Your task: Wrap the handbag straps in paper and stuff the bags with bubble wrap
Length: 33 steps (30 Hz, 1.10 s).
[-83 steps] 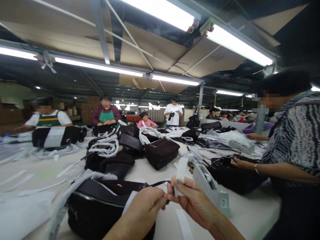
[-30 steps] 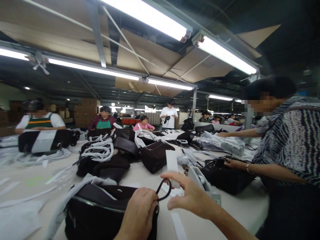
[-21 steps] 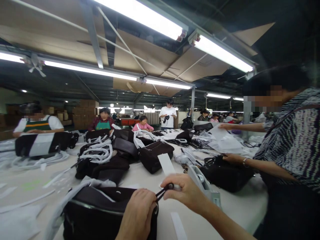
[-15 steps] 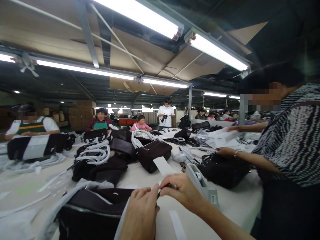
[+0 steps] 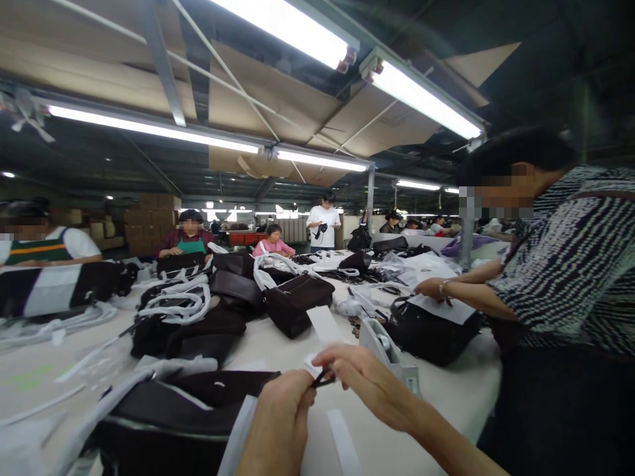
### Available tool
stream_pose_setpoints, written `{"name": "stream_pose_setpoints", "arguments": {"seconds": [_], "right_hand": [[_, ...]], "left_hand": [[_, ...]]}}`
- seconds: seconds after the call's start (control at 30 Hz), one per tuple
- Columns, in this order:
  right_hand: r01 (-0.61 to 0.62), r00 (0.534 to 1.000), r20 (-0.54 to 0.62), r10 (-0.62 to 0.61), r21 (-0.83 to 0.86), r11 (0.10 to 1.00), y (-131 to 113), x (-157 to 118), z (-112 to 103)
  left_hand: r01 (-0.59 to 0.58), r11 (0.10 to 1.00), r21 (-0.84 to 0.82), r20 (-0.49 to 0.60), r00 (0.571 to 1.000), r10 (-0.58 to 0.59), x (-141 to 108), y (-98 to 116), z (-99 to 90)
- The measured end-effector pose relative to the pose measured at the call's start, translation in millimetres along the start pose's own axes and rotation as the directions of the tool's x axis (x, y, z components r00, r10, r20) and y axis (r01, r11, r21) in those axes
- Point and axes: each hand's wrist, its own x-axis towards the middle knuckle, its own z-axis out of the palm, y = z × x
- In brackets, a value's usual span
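Pinching a dark strap (image 5: 323, 379) in the left hand (image 5: 282, 410) while touching it with the right hand (image 5: 364, 382), too hidden at the thumb to tell whether clamping. Holding the strap above the table (image 5: 459, 390), between a dark bag (image 5: 163, 423) and a grey dispenser (image 5: 391, 362) standing toward the right edge.

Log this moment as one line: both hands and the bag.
left hand: gripping dark strap | right hand: touching strap | bag: on table, beside left hand
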Motion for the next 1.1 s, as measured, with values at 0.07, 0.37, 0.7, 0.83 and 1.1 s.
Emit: {"name": "stream_pose_setpoints", "arguments": {"seconds": [0.07, 0.37, 0.7, 0.83, 1.1], "right_hand": [[-0.100, 0.995, -0.006, 0.101, 0.103, 0.990, 2, -7, -7], [-0.312, 0.946, -0.040, 0.321, 0.145, 0.939, 16, -17, -7], [-0.130, 0.841, -0.299, 0.450, 0.698, 0.705, 37, -4, 23], [0.001, 0.756, -0.387, 0.527, 0.807, 0.591, 38, -1, 39], [0.134, 0.612, -0.439, 0.657, 0.877, 0.461, 28, 13, 59]], "left_hand": [[0.049, 0.988, -0.144, 0.035, 0.998, -0.045, 0, 0, -1.8], [0.144, 0.899, -0.413, 0.083, 0.989, -0.120, 9, 0, -3.4], [0.124, 0.885, -0.449, 0.086, 0.992, -0.096, 12, -17, 3.2], [0.112, 0.889, -0.444, 0.096, 0.992, -0.077, 12, -21, 5.3], [0.125, 0.887, -0.444, 0.140, 0.988, -0.069, 14, -22, 6.0]]}}
